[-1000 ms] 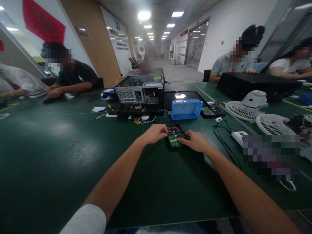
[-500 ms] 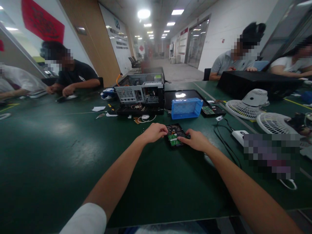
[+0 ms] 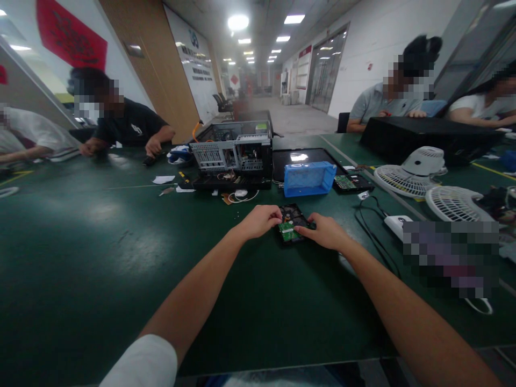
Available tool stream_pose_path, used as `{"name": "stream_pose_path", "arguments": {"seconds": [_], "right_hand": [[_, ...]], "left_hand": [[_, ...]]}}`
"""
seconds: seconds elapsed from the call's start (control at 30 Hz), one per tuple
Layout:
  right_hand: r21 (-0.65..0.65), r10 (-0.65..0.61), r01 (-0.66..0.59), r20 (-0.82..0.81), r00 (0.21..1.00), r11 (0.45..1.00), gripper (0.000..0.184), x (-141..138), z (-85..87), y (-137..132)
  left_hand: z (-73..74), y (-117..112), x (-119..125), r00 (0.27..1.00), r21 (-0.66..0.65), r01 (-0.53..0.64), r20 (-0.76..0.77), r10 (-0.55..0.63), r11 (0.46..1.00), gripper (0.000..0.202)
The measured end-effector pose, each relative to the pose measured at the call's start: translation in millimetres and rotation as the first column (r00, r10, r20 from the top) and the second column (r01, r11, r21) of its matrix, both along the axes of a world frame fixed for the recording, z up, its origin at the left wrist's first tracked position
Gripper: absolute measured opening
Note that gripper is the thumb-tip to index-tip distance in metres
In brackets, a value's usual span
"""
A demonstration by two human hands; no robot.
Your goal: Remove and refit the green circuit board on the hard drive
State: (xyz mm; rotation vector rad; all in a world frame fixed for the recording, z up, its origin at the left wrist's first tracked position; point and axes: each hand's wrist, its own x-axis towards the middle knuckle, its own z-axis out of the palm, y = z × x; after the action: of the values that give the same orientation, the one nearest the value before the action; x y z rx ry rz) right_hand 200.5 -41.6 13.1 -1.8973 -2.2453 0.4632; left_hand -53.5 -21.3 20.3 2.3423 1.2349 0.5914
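Left fingers look bunched, can't tell if they're pinching anything; right hand grips black casing, thumb hiding some green board.

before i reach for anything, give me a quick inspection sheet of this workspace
Surface: green table, glossy, with light glare and tiny specks near the left hand
Job's things: black unit with a green circuit board
Clutter: open computer case, blue bin, paper scraps, white fan parts
Hands: left fingers curled at the unit's left edge, any grasp unclear; right hand grips its right side, thumb by the board
Cables: black cable right of the right hand; white cable before the case
Surroundings: people seated at both sides; ceiling lights on
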Motion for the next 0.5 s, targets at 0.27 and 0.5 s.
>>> {"name": "stream_pose_path", "arguments": {"seconds": [0.27,0.5], "right_hand": [[0.012,-0.008,0.008,0.005,1.000,1.000,0.073,-1,-2.9,1],[0.013,0.000,0.000,-0.002,1.000,1.000,0.072,-1,-1.4,0]], "left_hand": [[-6.4,-1,9,0.999,0.121,0.054,-0.004,-0.053,0.991,0.012],[-7.7,-5,12,0.999,0.147,0.011,0.035,-0.017,0.989,0.017]]}}
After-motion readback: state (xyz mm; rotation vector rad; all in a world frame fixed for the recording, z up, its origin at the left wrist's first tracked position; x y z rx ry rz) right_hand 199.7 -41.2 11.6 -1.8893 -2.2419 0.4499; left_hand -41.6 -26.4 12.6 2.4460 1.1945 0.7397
